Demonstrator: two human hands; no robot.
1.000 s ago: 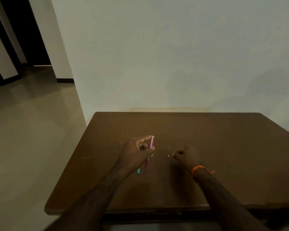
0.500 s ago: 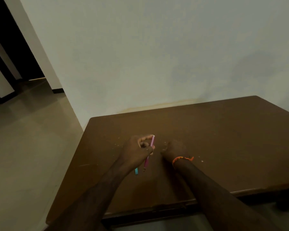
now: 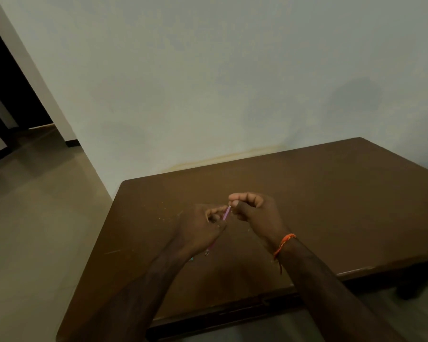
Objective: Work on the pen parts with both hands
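My left hand (image 3: 203, 228) grips a thin pink pencil (image 3: 225, 213) above the brown table (image 3: 331, 193). The pencil's dark tip sticks out below the hand near the wrist. A small blue-green piece shows just under my left wrist; what it is I cannot tell. My right hand (image 3: 253, 211), with an orange thread band (image 3: 283, 244) on its wrist, has its fingers curled and its thumb and forefinger meet at the pencil's top end. Whether they pinch the end or something small on it is too fine to see.
Pale specks and shavings (image 3: 164, 218) lie scattered on the table left of my hands. The table stands against a pale wall (image 3: 208, 82). Tiled floor (image 3: 35, 218) and a dark doorway (image 3: 8, 82) lie to the left.
My right hand rose from the tabletop and moved left and up to the pencil's top end. My left hand kept its grip on the pencil. The camera tilted.
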